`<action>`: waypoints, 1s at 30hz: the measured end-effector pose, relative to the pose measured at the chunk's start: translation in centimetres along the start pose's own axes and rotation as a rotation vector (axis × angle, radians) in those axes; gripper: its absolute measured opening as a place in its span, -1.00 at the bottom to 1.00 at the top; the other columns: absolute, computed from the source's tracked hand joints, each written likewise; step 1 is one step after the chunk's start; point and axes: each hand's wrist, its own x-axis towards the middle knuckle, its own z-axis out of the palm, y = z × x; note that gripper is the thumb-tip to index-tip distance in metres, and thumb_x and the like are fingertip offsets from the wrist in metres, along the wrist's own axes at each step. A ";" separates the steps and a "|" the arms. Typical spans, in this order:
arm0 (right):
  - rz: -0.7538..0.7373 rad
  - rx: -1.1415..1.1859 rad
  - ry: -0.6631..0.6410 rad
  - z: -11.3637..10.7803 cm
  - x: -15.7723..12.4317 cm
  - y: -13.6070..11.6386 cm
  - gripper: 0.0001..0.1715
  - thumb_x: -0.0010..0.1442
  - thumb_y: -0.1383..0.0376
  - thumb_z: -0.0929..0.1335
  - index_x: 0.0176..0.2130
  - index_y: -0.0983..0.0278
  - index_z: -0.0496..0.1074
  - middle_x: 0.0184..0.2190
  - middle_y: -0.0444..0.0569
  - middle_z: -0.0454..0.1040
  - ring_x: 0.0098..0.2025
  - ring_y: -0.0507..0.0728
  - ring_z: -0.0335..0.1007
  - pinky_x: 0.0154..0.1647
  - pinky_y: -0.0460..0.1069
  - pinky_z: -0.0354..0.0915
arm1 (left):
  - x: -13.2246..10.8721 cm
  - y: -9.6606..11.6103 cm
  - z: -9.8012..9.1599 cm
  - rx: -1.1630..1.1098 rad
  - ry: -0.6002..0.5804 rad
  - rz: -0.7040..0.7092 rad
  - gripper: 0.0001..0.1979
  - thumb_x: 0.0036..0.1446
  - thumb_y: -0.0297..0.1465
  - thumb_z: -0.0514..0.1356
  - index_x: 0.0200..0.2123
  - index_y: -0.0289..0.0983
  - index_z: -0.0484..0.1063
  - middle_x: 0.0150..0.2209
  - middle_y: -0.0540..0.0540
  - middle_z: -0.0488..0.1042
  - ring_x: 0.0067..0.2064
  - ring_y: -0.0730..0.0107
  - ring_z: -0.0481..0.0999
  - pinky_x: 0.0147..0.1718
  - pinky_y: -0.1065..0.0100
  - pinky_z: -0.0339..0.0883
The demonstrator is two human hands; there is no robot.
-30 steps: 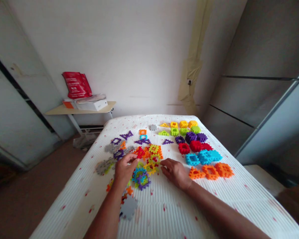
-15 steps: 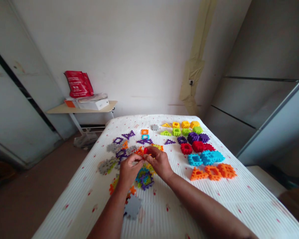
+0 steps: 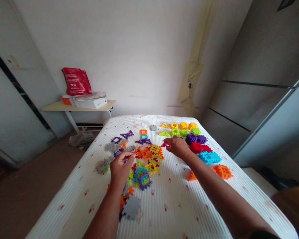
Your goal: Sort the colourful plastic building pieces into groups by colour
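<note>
Two bare hands work well apart over a table spread with white, ribbed, red-flecked cloth. The right hand has its fingertips closed on one red triangular openwork plastic piece, beyond the table's middle, towards the far edge; its long axis seems to run left to right, roughly parallel to that edge, but the fingers hide where its tip points. The left hand has thumb and forefinger drawn near each other beside a mixed heap of orange, green and yellow notched plastic pieces; whether they grip anything I cannot tell. Nearest the far edge are one small grey notched square and a row of four yellow groups: one triangular piece, one square frame and two stacks. The lime-green row below likewise counts four groups. Towards the right edge, two purple stacks show, then red, light-blue and orange stacks, partly covered by the right forearm, so their full count is hidden. One larger grey toothed plate lies left of centre, towards the near edge.
</note>
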 end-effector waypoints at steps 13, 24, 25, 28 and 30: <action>-0.028 -0.153 -0.213 3.2 1.7 0.8 -0.69 0.17 0.41 0.27 -0.09 0.26 0.45 -0.19 0.14 0.51 -0.12 0.24 0.44 -0.21 0.07 0.34 | 0.2 -0.6 -0.2 0.010 0.038 -0.014 -0.79 -0.04 -0.24 0.17 -0.45 -0.27 0.48 -0.52 0.02 0.49 -0.46 0.41 0.45 -0.39 0.42 0.34; 0.012 -0.176 -0.231 3.7 1.4 -0.7 -0.71 0.16 0.48 0.24 -0.16 0.35 0.46 -0.21 0.22 0.50 -0.13 0.25 0.44 -0.23 0.08 0.34 | 0.7 -1.5 -0.7 0.477 -0.285 0.031 -0.85 -0.07 -0.40 0.17 -0.41 -0.22 0.54 -0.40 -0.04 0.57 -0.34 0.36 0.50 -0.30 0.38 0.31; 0.019 -0.176 -0.218 3.6 1.3 -0.8 -0.70 0.15 0.49 0.23 -0.16 0.35 0.46 -0.22 0.22 0.50 -0.14 0.25 0.44 -0.23 0.07 0.34 | 0.5 -1.4 -0.7 0.520 -0.322 0.037 -0.87 -0.11 -0.41 0.20 -0.43 -0.21 0.54 -0.41 -0.05 0.57 -0.32 0.32 0.50 -0.28 0.35 0.30; 0.029 -0.169 -0.161 2.9 0.4 -1.1 -0.68 0.14 0.50 0.22 -0.14 0.34 0.43 -0.21 0.19 0.49 -0.13 0.25 0.42 -0.24 0.06 0.32 | -0.1 -0.7 -0.5 0.650 -0.373 0.041 -0.88 -0.13 -0.38 0.22 -0.46 -0.21 0.55 -0.36 -0.13 0.55 -0.21 0.17 0.48 -0.20 0.23 0.26; 0.024 -0.157 -0.121 2.4 -0.5 -1.4 -0.70 0.17 0.44 0.22 -0.11 0.33 0.41 -0.18 0.17 0.48 -0.10 0.24 0.39 -0.23 0.03 0.30 | -0.4 -0.2 -0.4 0.738 -0.389 0.029 -0.86 -0.09 -0.36 0.19 -0.43 -0.22 0.54 -0.32 -0.17 0.54 -0.17 0.12 0.45 -0.19 0.18 0.24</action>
